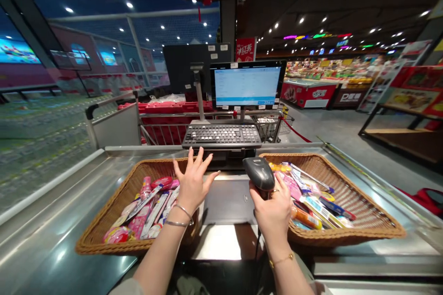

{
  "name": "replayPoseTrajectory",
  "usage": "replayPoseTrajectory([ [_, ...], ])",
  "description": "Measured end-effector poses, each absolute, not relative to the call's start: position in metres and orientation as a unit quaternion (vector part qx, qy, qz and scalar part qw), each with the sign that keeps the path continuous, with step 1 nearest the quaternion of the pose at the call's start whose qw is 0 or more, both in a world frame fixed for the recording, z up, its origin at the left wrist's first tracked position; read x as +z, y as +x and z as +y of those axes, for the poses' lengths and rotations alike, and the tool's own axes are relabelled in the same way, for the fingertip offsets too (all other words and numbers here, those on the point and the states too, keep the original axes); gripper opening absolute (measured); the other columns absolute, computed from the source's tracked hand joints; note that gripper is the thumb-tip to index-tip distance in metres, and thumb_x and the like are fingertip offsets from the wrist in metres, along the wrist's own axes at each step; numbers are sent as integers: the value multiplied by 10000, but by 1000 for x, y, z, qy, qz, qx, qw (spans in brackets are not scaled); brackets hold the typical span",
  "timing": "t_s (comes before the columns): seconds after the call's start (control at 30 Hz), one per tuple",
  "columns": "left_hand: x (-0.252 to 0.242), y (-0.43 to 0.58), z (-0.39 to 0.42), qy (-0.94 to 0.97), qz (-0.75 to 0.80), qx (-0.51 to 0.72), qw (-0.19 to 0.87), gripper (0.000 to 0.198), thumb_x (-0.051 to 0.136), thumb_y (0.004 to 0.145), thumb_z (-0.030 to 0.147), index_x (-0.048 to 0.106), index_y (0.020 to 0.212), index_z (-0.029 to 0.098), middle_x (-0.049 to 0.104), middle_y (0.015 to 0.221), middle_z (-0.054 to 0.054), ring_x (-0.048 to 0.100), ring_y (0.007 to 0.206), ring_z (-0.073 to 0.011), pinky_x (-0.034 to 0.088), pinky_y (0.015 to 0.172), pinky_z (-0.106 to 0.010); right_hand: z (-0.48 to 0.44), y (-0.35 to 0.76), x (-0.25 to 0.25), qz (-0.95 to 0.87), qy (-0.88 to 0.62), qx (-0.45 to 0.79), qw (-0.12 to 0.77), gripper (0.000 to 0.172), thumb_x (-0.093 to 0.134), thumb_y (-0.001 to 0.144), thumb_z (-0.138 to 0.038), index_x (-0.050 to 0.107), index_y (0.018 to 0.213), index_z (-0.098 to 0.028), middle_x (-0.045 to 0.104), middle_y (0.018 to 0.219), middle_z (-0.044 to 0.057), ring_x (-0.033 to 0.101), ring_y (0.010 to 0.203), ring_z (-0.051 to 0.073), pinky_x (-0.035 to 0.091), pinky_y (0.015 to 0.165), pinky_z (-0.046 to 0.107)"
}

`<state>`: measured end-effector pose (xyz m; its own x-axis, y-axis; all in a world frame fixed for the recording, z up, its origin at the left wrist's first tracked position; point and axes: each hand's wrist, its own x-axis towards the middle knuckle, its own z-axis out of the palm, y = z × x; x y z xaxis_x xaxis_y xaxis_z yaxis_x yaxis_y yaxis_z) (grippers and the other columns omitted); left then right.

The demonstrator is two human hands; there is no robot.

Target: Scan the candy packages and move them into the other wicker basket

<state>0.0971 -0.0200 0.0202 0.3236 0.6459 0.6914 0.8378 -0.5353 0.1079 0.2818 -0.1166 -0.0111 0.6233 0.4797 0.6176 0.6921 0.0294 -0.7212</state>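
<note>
My right hand point(275, 209) is wrapped round the handle of a black barcode scanner point(259, 173), whose head points forward beside the right basket. With fingers spread, my left hand point(194, 179) hovers over the inner edge of the left wicker basket point(104, 214), holding nothing. Just beyond its fingertips is a black keyboard point(221, 135). Pink, white and red packaged goods point(148, 212) lie in the left basket. The right wicker basket point(367, 207) contains assorted packets and tubes point(318, 198), partly hidden behind my right hand.
A lit monitor point(247, 84) stands behind the keyboard, with a second dark screen point(183, 69) at its left. Both baskets sit on a metal counter point(41, 230). A grey flat panel point(226, 203) lies between them. Beyond are shopping carts point(166, 126) and a shelf point(398, 120).
</note>
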Motion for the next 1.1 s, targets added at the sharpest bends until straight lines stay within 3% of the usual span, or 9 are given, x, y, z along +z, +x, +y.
replayPoseTrajectory([
  [0.3, 11, 45, -9, -767, -534, -336, 114, 472, 544, 914, 461, 533, 1362, 312, 414, 1524, -94, 255, 1462, -359, -8, 1099, -759, -100, 246, -15, -520, -642, -56, 560, 277, 632, 798, -402, 714, 919, -166, 717, 1037, 128, 518, 1242, 323, 385, 1035, 520],
  [0.63, 4, 2, -3, -735, -615, -276, 73, 463, 520, 921, 477, 532, 1361, 331, 382, 1548, -51, 234, 1474, -341, 43, 1104, -768, -84, 214, -23, -570, -614, -29, 546, 177, 665, 780, -342, 711, 879, -203, 729, 1031, 83, 512, 1261, 317, 397, 1039, 514],
  [1.1, -9, -41, 5, -780, -597, -171, 76, 473, 534, 911, 486, 542, 1354, 319, 352, 1566, -67, 218, 1476, -356, -31, 1097, -769, -80, 202, -27, -598, -603, -14, 528, 206, 667, 774, -369, 712, 892, -206, 725, 1057, 87, 524, 1255, 316, 414, 1029, 519],
])
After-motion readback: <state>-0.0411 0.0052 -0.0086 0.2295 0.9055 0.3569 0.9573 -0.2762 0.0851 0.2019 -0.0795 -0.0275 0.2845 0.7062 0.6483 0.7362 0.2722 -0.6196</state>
